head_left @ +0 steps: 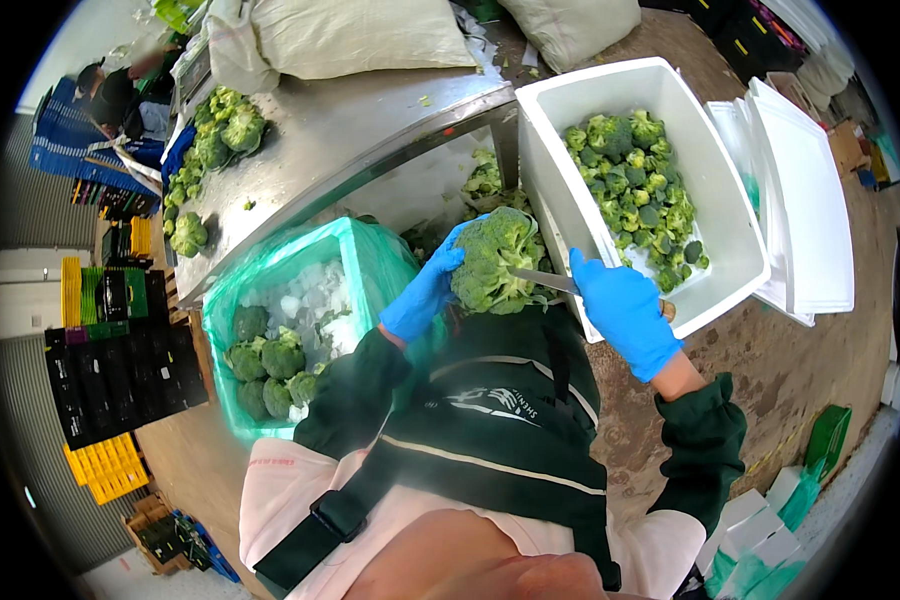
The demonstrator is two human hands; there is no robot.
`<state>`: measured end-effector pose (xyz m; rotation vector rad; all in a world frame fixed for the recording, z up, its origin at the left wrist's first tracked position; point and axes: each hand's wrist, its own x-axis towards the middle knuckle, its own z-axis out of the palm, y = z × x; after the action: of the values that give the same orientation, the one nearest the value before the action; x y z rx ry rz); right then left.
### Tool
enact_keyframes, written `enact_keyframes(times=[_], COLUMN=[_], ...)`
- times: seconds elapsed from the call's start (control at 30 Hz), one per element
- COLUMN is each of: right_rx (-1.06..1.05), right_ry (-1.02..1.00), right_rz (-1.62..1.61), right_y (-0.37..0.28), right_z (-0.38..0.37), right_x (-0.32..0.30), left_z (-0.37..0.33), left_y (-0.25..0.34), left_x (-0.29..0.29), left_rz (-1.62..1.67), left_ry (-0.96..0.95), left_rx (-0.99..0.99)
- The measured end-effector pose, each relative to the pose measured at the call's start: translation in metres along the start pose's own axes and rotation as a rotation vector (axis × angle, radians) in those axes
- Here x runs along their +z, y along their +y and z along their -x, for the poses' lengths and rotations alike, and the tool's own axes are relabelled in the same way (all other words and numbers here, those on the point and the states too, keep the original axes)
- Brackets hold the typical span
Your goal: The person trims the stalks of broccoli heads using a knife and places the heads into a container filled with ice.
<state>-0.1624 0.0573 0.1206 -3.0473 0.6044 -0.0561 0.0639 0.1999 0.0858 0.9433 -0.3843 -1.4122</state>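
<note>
A large head of broccoli (pixel 492 258) is held up in front of me by my left hand (pixel 428 288), gloved in blue, its fingers wrapped round the left side. My right hand (pixel 625 312), in a matching glove, grips a knife (pixel 550 281); its blade points left and its tip meets the broccoli near the stalk. Most of the knife's handle is hidden in the fist. Just beyond my right hand stands a white foam box (pixel 750 270) with many cut broccoli florets (pixel 635 175) inside. To my left, a box lined with green plastic (pixel 365 265) contains ice and several whole broccoli heads (pixel 282 355).
A metal table (pixel 370 125) carries more broccoli (pixel 228 130) and a pale woven sack (pixel 365 38). White foam lids (pixel 805 205) lean at the right of the foam box. Broccoli trimmings (pixel 485 178) lie below the table edge. At far left, another person (pixel 120 95) is near stacked crates (pixel 125 380).
</note>
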Motion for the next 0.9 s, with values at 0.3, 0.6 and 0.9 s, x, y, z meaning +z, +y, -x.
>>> enact_keyframes(times=[0.3, 0.6, 0.9], right_rx=[0.105, 0.042, 0.214], right_ry=[0.127, -0.109, 0.049], right_rz=[-0.331, -0.399, -0.237], right_y=[-0.014, -0.038, 0.028], right_z=[-0.004, -0.022, -0.002], right_x=[0.037, 0.030, 0.080], left_z=[0.028, 0.035, -0.003], left_y=[0.010, 0.002, -0.001], left_x=[-0.003, -0.032, -0.011], left_rz=[-0.082, -0.094, -0.236], left_ry=[0.129, 0.161, 0.026], left_rx=[-0.009, 0.074, 0.107])
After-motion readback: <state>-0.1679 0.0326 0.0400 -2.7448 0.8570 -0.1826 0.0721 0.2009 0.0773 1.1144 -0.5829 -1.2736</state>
